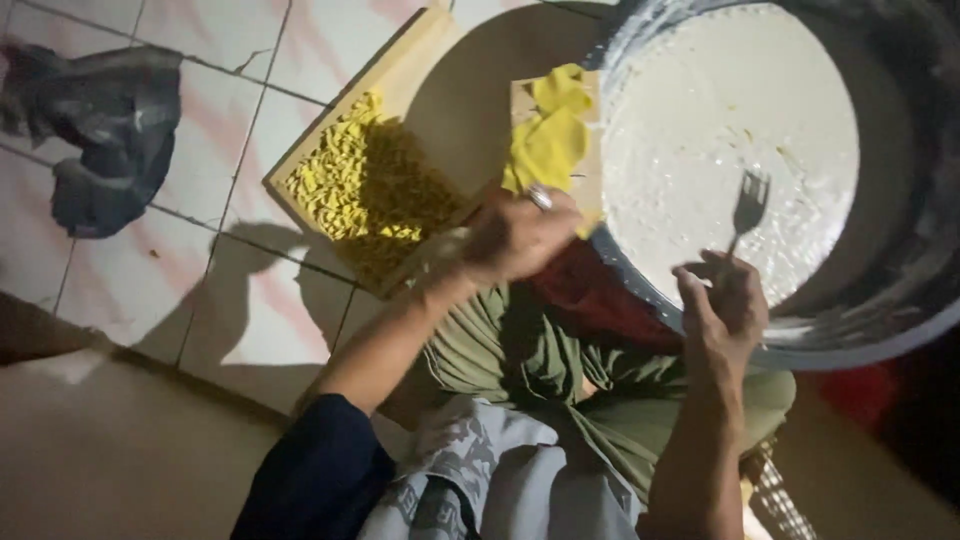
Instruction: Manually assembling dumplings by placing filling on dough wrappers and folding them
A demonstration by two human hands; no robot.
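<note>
My right hand holds a metal fork upright, its tines over the white batter in a large metal bowl at the upper right. My left hand, with a ring on one finger, grips the near rim of the bowl beside a slab of yellow fruit. A wooden cutting board lies on the floor to the left, with a heap of chopped yellow pieces on it.
The board rests on a pale tiled floor. A dark crumpled cloth lies at the far left. My green-trousered legs and a red cloth are under the bowl.
</note>
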